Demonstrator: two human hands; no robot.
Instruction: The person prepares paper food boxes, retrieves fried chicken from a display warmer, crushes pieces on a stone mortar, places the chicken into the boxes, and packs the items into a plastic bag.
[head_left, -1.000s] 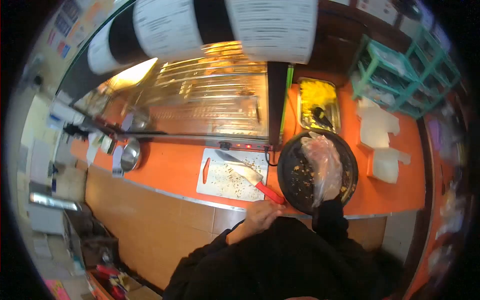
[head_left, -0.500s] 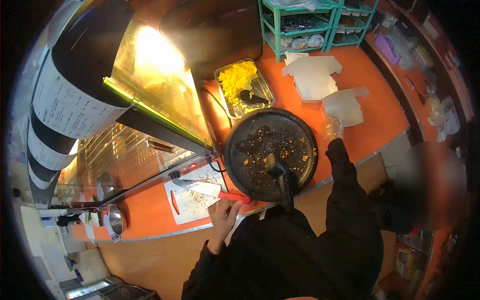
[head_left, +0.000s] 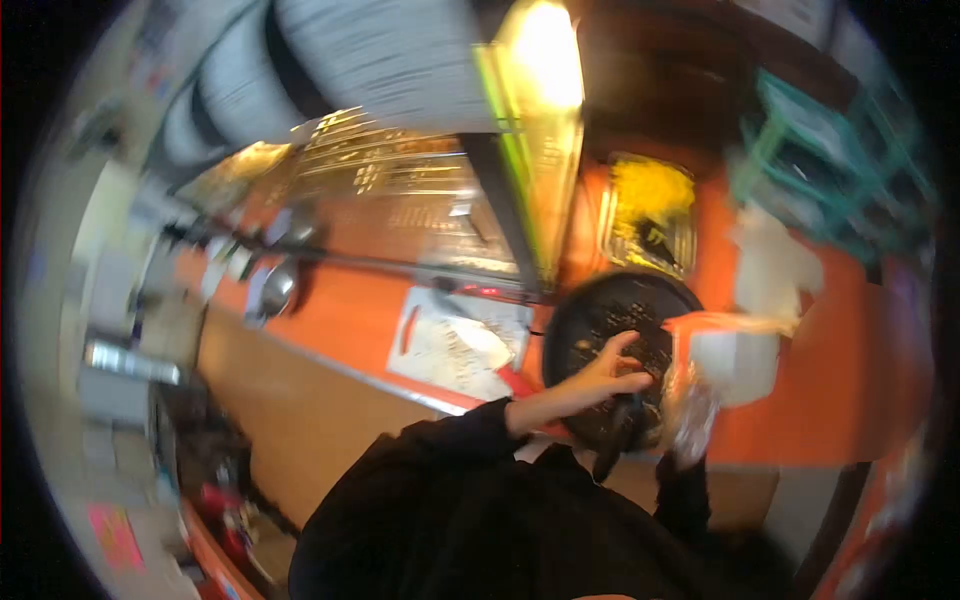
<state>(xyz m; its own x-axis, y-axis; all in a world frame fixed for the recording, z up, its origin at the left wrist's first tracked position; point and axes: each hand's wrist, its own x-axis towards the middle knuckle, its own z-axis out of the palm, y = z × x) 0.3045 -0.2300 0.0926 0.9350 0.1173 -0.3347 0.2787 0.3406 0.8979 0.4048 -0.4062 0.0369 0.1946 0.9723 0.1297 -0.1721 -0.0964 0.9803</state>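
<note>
My left hand (head_left: pixel 600 377) is stretched over the black round mortar (head_left: pixel 570 325), fingers spread and holding nothing. Dark crumbs lie in the mortar, and its pestle (head_left: pixel 620 430) leans out over the near rim, beside the hand. Motion blurs my right hand (head_left: pixel 692 420), which wears clear plastic and grips the near left side of an open takeaway box (head_left: pixel 740 365), orange outside and white inside. A knife (head_left: pixel 518 385) with a red handle lies on the white cutting board (head_left: pixel 420 350) left of the mortar.
A metal tray (head_left: pixel 692 235) of yellow food stands behind the mortar. A lit glass display case (head_left: pixel 540 200) rises at the back left. Another open white box (head_left: pixel 775 270) lies at the right, below green shelf racks (head_left: pixel 830 150). A metal bowl (head_left: pixel 278 288) sits far left.
The view has swung left. My left hand has gone from beside the knife handle to above the mortar. My right hand has brought the takeaway box nearer the mortar.
</note>
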